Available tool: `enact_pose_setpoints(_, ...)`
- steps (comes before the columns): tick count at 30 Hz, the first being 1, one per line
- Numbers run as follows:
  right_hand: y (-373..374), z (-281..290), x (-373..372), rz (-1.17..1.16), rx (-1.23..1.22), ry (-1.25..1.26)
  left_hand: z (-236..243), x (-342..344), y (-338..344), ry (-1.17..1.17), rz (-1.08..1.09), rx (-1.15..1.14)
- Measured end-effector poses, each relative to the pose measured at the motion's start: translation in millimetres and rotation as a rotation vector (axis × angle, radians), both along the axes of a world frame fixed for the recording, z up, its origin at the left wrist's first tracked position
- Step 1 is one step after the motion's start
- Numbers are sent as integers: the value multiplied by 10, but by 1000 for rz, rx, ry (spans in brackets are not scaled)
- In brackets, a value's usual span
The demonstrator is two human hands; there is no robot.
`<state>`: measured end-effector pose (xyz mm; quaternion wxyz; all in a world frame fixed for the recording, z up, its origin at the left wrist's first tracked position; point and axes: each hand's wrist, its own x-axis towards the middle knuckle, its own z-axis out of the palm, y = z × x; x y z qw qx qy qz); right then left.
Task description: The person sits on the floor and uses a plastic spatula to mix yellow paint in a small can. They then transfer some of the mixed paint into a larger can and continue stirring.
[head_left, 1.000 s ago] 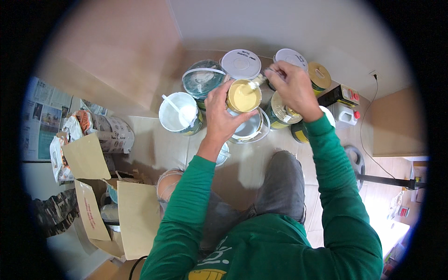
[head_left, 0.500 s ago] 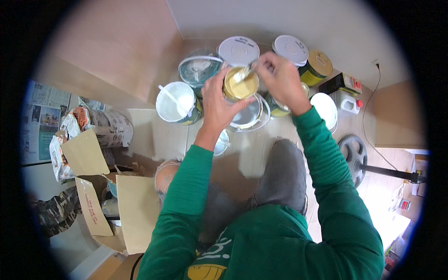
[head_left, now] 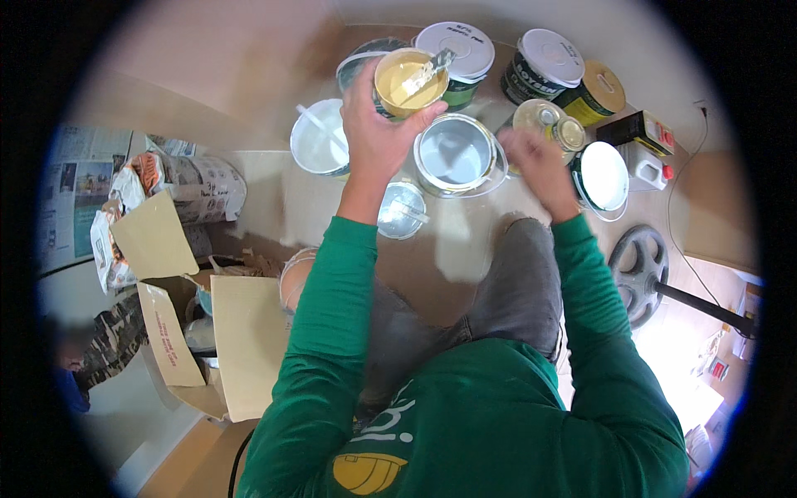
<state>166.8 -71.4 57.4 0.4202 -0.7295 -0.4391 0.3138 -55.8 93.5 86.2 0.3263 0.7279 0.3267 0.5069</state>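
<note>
My left hand (head_left: pixel 375 133) is wrapped round a small paint can (head_left: pixel 388 70) and holds it up, tilted towards me. Inside are cream-yellow walls and paint, and a flat, paint-smeared stirring stick (head_left: pixel 433 71) leans across its mouth. My right hand (head_left: pixel 538 164) is smeared by motion beside a gold-topped can (head_left: pixel 526 116) and a smaller gold-lidded can (head_left: pixel 569 133); whether it holds anything cannot be made out. Between my hands, an open pail (head_left: pixel 421 170) of pale grey paint stands on the floor. Nearer me sits a small clear tub (head_left: pixel 400 222) with a stick across it.
A white paint pail (head_left: pixel 303 153) with a stick stands left. Lidded pails (head_left: pixel 455 48) line the wall. On the right are a white-topped pail (head_left: pixel 604 176), a white jug (head_left: pixel 644 168), and a grey wheel-shaped base (head_left: pixel 639 274) with a pole. An open cardboard box (head_left: pixel 245 344) lies left.
My right hand has let go of the stick and moved right and down towards the gold cans. My left hand has carried the can slightly left and up in the picture. The view has shifted.
</note>
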Motion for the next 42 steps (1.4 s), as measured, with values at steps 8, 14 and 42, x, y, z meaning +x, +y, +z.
enact_pose_setpoints(8, -433, -2286, -1570, 82, -389, -262, -59, -179, 73, -41, 18, -15)
enact_pose_setpoints(14, -383, -2419, -1741, 150, -429, -262, 34, -379, 11, -32, 54, -25)
enact_pose_setpoints(42, 798, -946, -380, 365, -272, -977, 119, -477, 127, 147, 157, 52)
